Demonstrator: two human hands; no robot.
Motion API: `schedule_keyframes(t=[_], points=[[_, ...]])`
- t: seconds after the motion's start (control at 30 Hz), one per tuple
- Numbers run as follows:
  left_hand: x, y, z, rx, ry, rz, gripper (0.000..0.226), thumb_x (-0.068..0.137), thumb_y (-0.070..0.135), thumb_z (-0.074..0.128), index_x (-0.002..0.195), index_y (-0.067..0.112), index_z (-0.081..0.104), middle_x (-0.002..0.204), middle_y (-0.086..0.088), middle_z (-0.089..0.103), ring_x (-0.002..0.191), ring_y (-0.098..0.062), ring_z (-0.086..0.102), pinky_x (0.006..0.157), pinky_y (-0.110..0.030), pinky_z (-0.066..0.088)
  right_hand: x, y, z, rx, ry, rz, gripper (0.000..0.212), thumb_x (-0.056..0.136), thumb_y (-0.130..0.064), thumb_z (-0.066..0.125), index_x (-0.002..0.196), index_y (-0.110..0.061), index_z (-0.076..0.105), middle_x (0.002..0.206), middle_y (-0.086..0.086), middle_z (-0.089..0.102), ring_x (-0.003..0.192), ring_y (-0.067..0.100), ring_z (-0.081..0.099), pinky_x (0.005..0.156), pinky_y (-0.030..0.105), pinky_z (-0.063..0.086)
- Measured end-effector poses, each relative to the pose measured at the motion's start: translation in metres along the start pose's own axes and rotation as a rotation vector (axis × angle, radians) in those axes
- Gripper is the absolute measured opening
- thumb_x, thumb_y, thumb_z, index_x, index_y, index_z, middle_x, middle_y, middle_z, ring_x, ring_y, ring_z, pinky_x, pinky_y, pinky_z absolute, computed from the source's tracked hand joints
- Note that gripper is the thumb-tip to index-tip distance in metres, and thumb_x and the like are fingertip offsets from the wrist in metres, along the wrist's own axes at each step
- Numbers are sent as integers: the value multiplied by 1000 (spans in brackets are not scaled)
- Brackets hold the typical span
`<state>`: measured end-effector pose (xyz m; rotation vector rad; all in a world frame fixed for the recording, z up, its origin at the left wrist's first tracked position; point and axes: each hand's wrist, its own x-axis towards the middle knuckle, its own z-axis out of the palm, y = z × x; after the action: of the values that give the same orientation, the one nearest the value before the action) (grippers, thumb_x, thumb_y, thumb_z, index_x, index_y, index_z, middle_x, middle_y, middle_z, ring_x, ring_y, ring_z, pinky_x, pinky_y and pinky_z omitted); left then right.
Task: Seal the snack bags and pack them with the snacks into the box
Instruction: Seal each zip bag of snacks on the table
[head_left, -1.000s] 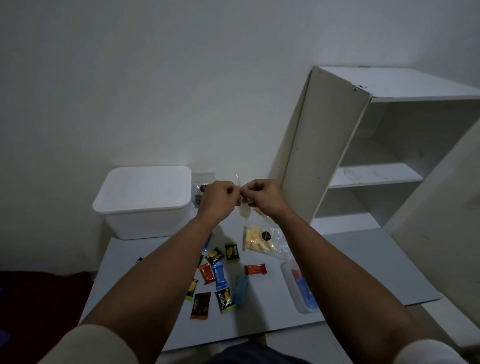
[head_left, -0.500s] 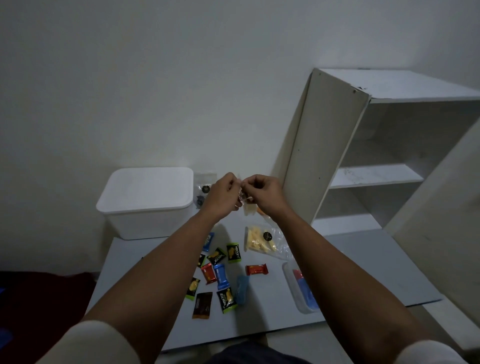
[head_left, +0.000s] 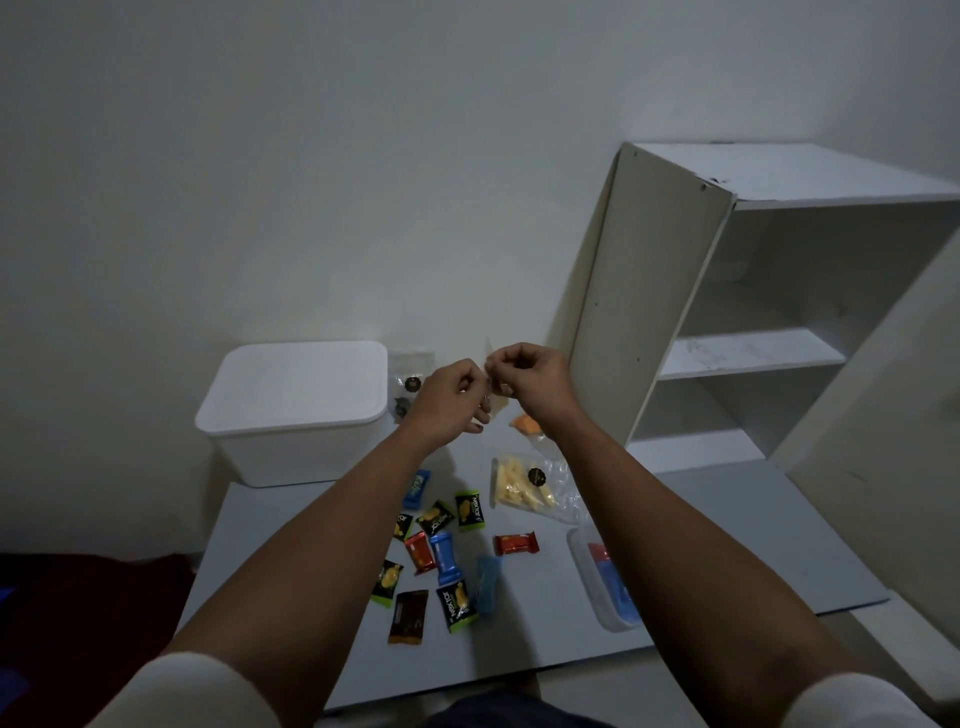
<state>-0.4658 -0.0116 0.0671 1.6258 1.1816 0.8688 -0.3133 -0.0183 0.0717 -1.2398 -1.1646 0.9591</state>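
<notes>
Your left hand (head_left: 451, 392) and right hand (head_left: 524, 375) both pinch the top edge of a clear snack bag (head_left: 491, 395), held up above the grey board (head_left: 727, 535). The lidded white box (head_left: 298, 410) sits at your left, loose wrapped snacks (head_left: 441, 551) scattered below your wrists.

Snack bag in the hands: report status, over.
Left hand and right hand both pinch the clear snack bag at its top, above the table. White box lid on. Loose snacks unpacked. Nothing blocking.
</notes>
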Motion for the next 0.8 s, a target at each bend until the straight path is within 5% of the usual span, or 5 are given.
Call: schedule_keyframes(t=[0.23, 0.47, 0.8], points=[[3, -6, -2, 114, 48, 44, 19, 106, 24, 47, 92, 16, 56, 88, -4, 73, 87, -19, 74, 70, -39, 65, -4, 8, -1, -58, -79, 95, 12, 89, -2, 71, 96, 8, 71, 83, 17, 72, 75, 24, 72, 69, 33, 60], [5, -9, -2, -43, 28, -65, 22, 104, 22, 51, 96, 4, 59, 87, -12, 75, 78, -24, 76, 77, -46, 65, -8, 7, -2, -131, -100, 10, 10, 93, 2, 67, 92, 12, 70, 72, 15, 66, 55, 14, 60, 57, 24, 51], [3, -5, 2, 65, 61, 10, 16, 105, 18, 47, 97, 9, 56, 96, -10, 72, 85, -20, 76, 70, -37, 65, -14, 4, -7, -139, -135, 66, 5, 88, 1, 71, 92, 2, 73, 79, 16, 74, 69, 20, 71, 65, 26, 58]])
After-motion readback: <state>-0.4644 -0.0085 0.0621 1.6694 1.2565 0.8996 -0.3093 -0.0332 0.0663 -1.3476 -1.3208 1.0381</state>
